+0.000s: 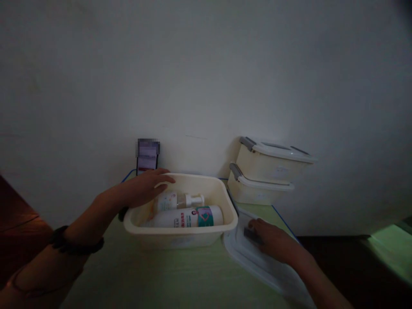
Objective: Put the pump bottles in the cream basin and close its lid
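A cream plastic storage box (182, 238) stands uncovered on the table, with a white bottle (189, 217) lying on its side in it. Behind that bottle lies a pump bottle (167, 201) with a clear neck and white pump head. My left hand (144, 186) rests over the box's back left rim, palm down, fingers stretched and apart. To the right of the box, a whitish translucent lid (247, 262) lies flat, partly under my right arm. My right hand (268, 240) has its fingers curled at a dark grey piece on the lid, its grip partly hidden.
Two lidded cream boxes with grey clasps, an upper box (267, 165) and a lower box (252, 192), are stacked at the back right against the wall. A phone (148, 156) leans on the wall behind my left hand. The green table (161, 274) has a blue edge.
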Tool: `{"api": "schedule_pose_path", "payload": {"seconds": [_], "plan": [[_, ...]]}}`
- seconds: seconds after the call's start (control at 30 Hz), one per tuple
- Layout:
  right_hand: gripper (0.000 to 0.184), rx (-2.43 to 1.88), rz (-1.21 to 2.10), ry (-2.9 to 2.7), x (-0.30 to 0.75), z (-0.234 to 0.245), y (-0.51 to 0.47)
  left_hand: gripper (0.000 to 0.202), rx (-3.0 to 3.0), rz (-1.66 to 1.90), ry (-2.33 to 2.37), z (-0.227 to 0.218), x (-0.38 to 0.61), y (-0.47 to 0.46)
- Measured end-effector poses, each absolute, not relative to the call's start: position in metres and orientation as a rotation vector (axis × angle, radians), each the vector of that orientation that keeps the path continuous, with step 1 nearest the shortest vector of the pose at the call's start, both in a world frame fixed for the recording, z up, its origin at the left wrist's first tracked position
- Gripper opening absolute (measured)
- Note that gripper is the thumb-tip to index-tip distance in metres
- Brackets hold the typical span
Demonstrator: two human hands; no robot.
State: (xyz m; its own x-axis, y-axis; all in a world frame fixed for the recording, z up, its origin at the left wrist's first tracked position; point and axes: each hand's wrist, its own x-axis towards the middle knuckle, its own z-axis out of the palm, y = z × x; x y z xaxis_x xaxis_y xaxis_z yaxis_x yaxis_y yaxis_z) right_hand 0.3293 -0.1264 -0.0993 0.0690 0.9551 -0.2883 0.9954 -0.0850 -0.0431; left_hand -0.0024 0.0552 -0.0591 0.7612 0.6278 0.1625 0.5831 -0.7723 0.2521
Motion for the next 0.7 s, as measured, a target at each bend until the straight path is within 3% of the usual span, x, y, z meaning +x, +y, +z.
{"api": "schedule_pose_path", "payload": {"seconds": [0.1, 0.3, 0.47, 0.7], "plan": [[0.038, 2.177, -0.322, 1.997, 0.323, -0.106, -0.122, 0.036, 2.766, 0.359, 0.972, -0.059, -0.003, 0.055], [0.054, 2.131, -0.491, 2.085, 0.328, -0.099, -0.119, 0.036, 2.764, 0.376, 0.986, -0.058, 0.000, 0.049], [0.026, 2.172, -0.503, 2.101, 0.344, -0.098, -0.125, 0.038, 2.693, 0.516, 1.042, -0.059, 0.004, 0.051], [0.021, 2.372, -0.597, 2.294, 0.366, -0.065, -0.138, 0.042, 2.491, 0.681, 1.176, -0.064, 0.007, 0.058]]}}
